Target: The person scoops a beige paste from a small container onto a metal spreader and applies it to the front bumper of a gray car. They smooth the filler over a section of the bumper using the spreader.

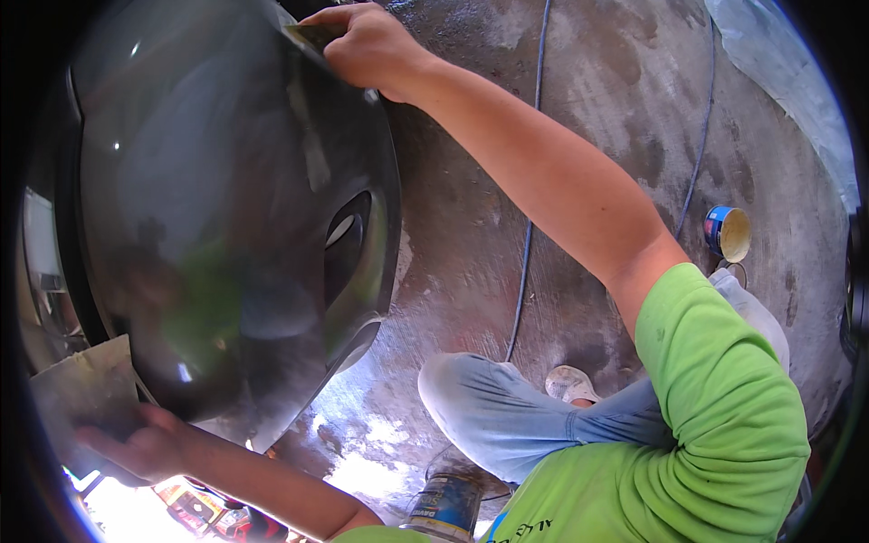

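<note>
A large glossy dark car panel [199, 163], seemingly a bumper, fills the left side. At its upper right edge my right hand [371, 50] grips a thin olive-yellow flat piece [312, 34] and presses it against the panel; whether that is a spreader or sandpaper I cannot tell. A pale streak [312, 145] runs down the surface below it. At the lower left my left hand [149, 443] holds a flat, greyish square board [95, 385] close to the panel's lower edge. The panel's right side has a dark recessed opening [347, 237].
Two cables [528, 235] [701, 145] trail across the stained concrete floor [471, 226]. A blue can [727, 233] with a yellowish inside stands at the right, another can [445, 505] near my body. Pale sheeting [797, 81] lies far right; red and yellow items [195, 507] are lower left.
</note>
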`<state>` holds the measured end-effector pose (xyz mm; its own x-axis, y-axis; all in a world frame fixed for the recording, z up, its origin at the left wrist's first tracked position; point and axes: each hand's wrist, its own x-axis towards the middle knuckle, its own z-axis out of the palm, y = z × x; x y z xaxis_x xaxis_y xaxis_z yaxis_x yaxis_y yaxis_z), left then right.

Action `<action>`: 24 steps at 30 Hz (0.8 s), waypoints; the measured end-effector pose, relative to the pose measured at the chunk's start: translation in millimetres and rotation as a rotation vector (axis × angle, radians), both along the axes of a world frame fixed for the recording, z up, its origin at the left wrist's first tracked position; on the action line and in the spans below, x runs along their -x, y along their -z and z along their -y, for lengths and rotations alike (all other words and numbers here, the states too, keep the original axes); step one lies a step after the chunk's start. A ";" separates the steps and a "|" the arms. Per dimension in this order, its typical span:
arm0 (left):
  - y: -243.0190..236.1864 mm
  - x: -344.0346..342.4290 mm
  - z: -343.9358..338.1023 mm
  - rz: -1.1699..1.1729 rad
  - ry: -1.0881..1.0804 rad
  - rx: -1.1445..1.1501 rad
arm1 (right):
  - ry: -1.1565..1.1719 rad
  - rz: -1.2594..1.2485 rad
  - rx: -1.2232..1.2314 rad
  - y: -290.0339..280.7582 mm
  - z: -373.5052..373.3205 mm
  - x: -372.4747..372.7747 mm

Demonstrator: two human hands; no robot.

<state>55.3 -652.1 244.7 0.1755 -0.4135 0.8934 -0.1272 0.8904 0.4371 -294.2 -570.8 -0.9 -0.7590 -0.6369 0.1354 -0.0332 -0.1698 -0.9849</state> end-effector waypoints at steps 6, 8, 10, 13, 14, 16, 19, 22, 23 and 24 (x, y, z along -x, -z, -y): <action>4.3 16.4 -6.7 0.021 0.041 0.058 | 0.226 -0.216 -0.014 7.3 10.3 -25.6; 4.1 11.8 -5.8 0.021 0.024 0.041 | 0.214 -0.168 -0.006 1.3 2.3 -41.8; 2.1 8.3 -5.7 0.031 0.038 0.047 | 0.203 -0.193 0.019 4.4 -5.6 -50.6; -0.1 2.7 -1.8 0.051 0.047 0.057 | -0.001 -0.048 0.031 5.9 -28.3 -35.6; -0.2 1.9 -0.6 0.059 0.047 0.061 | -0.022 -0.020 0.080 13.0 -27.9 -24.6; 2.1 12.5 -8.4 0.024 -0.038 0.025 | -0.047 0.072 0.081 9.5 -28.1 1.0; 5.2 18.2 -12.4 0.017 -0.035 0.022 | -0.058 0.053 0.048 5.6 -14.5 18.0; 4.9 14.7 -11.0 0.051 0.014 0.043 | -0.070 0.008 -0.015 -6.0 -5.0 18.3; 4.3 11.7 -9.4 0.068 0.025 0.050 | -0.078 0.032 -0.040 -10.3 -4.3 15.9; 3.8 9.9 -8.1 0.054 0.033 0.047 | -0.087 0.054 -0.065 -13.0 -5.0 13.8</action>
